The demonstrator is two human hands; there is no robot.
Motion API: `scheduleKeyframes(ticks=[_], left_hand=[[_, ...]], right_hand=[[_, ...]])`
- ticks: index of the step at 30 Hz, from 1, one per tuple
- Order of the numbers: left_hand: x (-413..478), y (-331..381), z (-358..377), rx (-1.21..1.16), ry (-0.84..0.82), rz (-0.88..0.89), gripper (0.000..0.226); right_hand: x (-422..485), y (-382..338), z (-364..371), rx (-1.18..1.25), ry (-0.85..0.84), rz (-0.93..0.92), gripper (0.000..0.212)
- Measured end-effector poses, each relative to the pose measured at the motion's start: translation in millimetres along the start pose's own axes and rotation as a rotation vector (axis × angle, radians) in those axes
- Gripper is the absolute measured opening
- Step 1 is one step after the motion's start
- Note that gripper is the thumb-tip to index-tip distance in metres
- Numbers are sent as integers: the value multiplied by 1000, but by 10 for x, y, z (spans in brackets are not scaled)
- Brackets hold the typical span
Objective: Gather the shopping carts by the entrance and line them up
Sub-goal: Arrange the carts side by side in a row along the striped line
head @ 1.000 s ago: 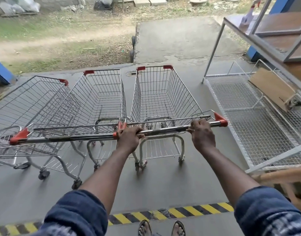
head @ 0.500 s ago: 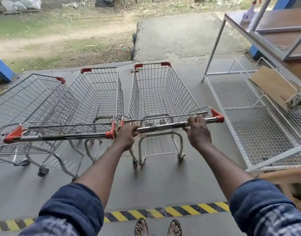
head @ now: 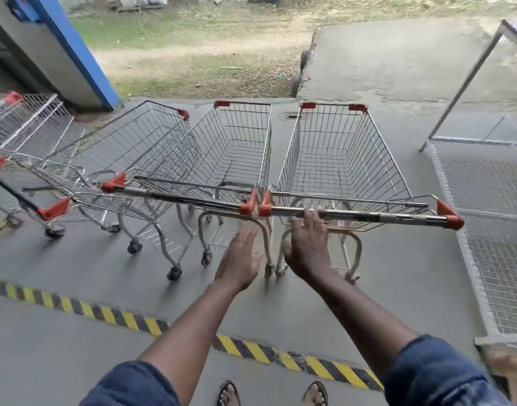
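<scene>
Three wire shopping carts with red handle caps stand side by side on the grey concrete. The right cart [head: 339, 159] has its handle bar [head: 368, 216] across the middle. The middle cart [head: 234, 148] touches it at the handle ends, and the left cart [head: 134, 150] leans in at an angle. My right hand [head: 307, 247] is spread open with its fingertips at the right cart's handle bar. My left hand [head: 239, 259] hovers open and blurred just below the joined handle ends, holding nothing.
A further cart [head: 17, 183] and a white wire rack [head: 26, 121] sit at the far left by a blue-edged wall [head: 72, 51]. A wire mesh panel [head: 491, 218] on a metal frame lies to the right. A yellow-black stripe [head: 251, 351] crosses the floor near my feet.
Both hands have let go of the right cart's handle and opened. The view has swung left, bringing the blue-edged wall and more carts into sight.
</scene>
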State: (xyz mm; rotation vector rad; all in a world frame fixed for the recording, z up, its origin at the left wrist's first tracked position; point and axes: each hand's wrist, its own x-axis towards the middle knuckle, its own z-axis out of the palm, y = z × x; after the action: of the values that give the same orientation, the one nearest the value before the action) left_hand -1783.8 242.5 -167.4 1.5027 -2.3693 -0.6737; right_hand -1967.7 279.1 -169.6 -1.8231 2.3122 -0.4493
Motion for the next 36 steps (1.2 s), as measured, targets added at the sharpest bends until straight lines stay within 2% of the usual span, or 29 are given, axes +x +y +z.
scheduleKeyframes(ticks=[5, 6, 11, 14, 19, 22, 24, 27, 29, 32, 36], left_hand=[[-558, -942, -373, -27, 4, -219, 73], [-565, -969, -365, -33, 8, -230, 72], [-1199, -2091, -957, -102, 28, -347, 70], [-1510, -2778, -1317, -122, 84, -404, 65], [-2047, -3740, -1932, -176, 149, -548, 68], [-2307, -4197, -2309, -206, 219, -590, 66], [-2431, -4476, -2554, -226, 309, -611, 57], [-2605, -4870, -2809, -249, 462, -613, 27], [-2696, -5111, -2961, -242, 501, -628, 11], [-2725, -5533, -3207, -237, 519, -649, 10], [-2621, -6178, -3576, -174, 484, -727, 26]], right_hand=[[-100, -761, 255, 36, -78, -82, 60], [-106, -724, 269, 37, -98, -60, 58], [-295, -1873, 801, -73, -145, -83, 52], [-470, -2676, 1155, -33, -189, -110, 50], [-696, -4044, 1649, 33, -226, -260, 37], [-696, -4788, 1833, 132, -223, -416, 30], [-596, -5281, 1909, 190, -227, -471, 28], [-412, -5938, 2055, 241, -248, -524, 16], [-302, -6316, 2202, 247, -260, -555, 9], [-163, -6892, 2444, 213, -245, -607, 23], [59, -7641, 2860, 184, -226, -659, 44]])
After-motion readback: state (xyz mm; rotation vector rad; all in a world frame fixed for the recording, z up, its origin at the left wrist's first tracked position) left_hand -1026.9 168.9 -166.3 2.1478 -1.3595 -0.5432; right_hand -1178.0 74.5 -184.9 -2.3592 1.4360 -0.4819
